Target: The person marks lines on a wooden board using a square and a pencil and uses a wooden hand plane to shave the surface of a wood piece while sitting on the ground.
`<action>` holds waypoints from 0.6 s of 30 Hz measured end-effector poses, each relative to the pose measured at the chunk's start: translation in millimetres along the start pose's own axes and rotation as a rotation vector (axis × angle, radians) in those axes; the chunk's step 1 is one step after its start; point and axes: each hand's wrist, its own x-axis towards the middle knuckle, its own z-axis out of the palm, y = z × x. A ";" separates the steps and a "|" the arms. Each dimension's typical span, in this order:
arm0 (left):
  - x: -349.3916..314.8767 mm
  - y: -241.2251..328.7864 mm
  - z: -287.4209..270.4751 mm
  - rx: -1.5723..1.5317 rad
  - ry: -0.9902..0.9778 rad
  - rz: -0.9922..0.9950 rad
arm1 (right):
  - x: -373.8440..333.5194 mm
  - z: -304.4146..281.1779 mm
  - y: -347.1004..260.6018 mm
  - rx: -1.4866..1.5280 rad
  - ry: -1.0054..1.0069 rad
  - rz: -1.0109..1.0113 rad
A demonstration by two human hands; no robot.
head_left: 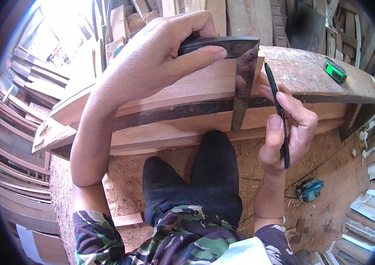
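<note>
My left hand (161, 55) is closed around the dark stock of a try square (246, 73), with the thumb along its near side. The square's metal blade hangs down toward me across the edge of a wooden board (187, 84) lying on the workbench. Between the thumb and fingers of my right hand (291, 126) is a black pencil or marker (278, 110), its tip pointing up beside the board's end, just right of the blade. Whether the tip touches the wood I cannot tell.
A green and black tape measure (335, 72) sits on the right of the worn bench top (302, 66). A blue power tool (310, 190) lies on the sawdust-covered floor to the right. Stacked planks (24, 172) line the left, and more timber (364, 221) lies at right and behind the bench.
</note>
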 end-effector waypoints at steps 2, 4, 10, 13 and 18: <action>-1.0 -1.0 -0.8 0.042 -0.007 -0.006 | -0.2 -0.8 0.7 -0.011 -0.005 -0.002; -0.3 -1.6 0.6 0.060 -0.015 -0.010 | 0.0 -3.1 3.9 -0.047 -0.020 -0.029; 0.0 -1.3 1.8 -0.004 -0.014 -0.020 | 1.6 -2.4 2.6 -0.077 -0.024 -0.049; 0.4 -0.8 1.2 -0.015 -0.001 -0.005 | 1.8 -1.5 2.3 -0.057 -0.013 -0.040; 0.8 -1.9 2.5 -0.008 0.003 -0.001 | 3.3 -4.2 2.8 -0.108 -0.063 -0.051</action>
